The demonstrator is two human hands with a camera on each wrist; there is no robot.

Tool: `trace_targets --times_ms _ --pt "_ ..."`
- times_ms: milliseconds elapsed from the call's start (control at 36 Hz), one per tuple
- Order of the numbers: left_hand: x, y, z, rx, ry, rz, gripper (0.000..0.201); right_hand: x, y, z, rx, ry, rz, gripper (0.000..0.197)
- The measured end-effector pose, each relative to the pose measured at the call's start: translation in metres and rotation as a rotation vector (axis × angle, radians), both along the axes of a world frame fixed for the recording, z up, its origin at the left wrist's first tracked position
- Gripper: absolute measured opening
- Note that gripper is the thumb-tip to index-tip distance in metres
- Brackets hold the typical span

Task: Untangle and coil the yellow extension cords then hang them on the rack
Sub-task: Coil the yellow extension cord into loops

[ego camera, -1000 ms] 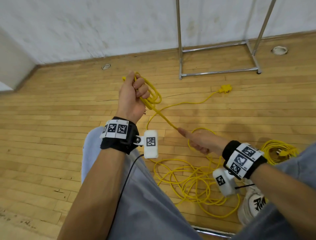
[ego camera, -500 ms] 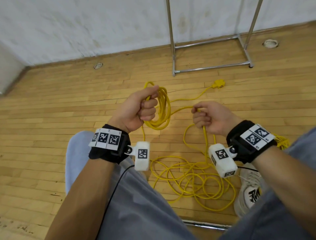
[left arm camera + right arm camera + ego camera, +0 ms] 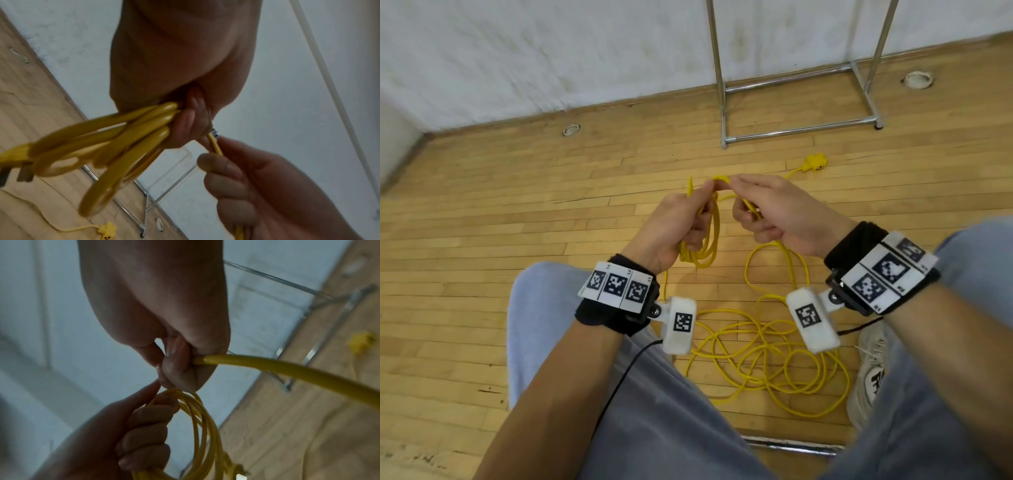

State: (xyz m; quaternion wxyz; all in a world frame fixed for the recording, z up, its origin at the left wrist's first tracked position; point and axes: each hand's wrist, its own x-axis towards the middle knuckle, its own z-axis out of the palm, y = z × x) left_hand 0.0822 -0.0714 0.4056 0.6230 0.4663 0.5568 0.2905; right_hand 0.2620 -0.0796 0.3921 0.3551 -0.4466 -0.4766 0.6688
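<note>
1. Head view: the left hand (image 3: 674,222) clenches around several gathered loops of the yellow extension cord (image 3: 705,240), which hang below the fist above the wooden floor (image 3: 517,212). The right hand (image 3: 780,216) pinches a strand of the same cord, and the fingertips of both hands meet at the top of the coil. The slack lies in a loose tangle (image 3: 763,363) on the floor between the person's knees, beside a white shoe (image 3: 868,373). One strand runs out to a yellow socket end (image 3: 815,162) lying near the foot of the metal rack (image 3: 794,132), which stands against the wall

2. Left wrist view: this adds the cord's plug (image 3: 14,155) with its prongs, at the picture's left edge among the loops, hidden from the head camera. The right hand (image 3: 257,186) is closed on a thin strand

3. Right wrist view: only here does the strand (image 3: 287,369) plainly leave the right hand's curled fingers (image 3: 176,356); the left hand (image 3: 127,434) grips the coil below
</note>
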Motion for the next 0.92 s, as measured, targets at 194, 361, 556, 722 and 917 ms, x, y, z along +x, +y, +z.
trace_targets --times_ms 194,361,556,722,917 --pt "0.011 -0.003 -0.007 0.0 -0.021 0.12 0.048 -0.023 -0.002 0.009 0.147 -0.175 -0.101 0.027" --pt "0.015 -0.002 -0.016 -0.013 -0.052 0.17 0.068 -0.028 -0.004 -0.003 0.295 -0.373 -0.112 0.006" --pt "0.018 0.002 -0.027 -0.045 -0.081 0.176 0.073 -0.025 -0.013 -0.004 0.423 -0.35 -0.148 0.008" --pt "0.021 0.003 -0.025 -0.007 -0.128 0.33 0.055 -0.03 -0.022 -0.011 0.436 -0.346 0.015 0.048" --pt "0.023 0.003 -0.018 0.007 -0.248 0.397 0.035 -0.042 -0.028 -0.021 0.343 -0.272 -0.142 0.039"
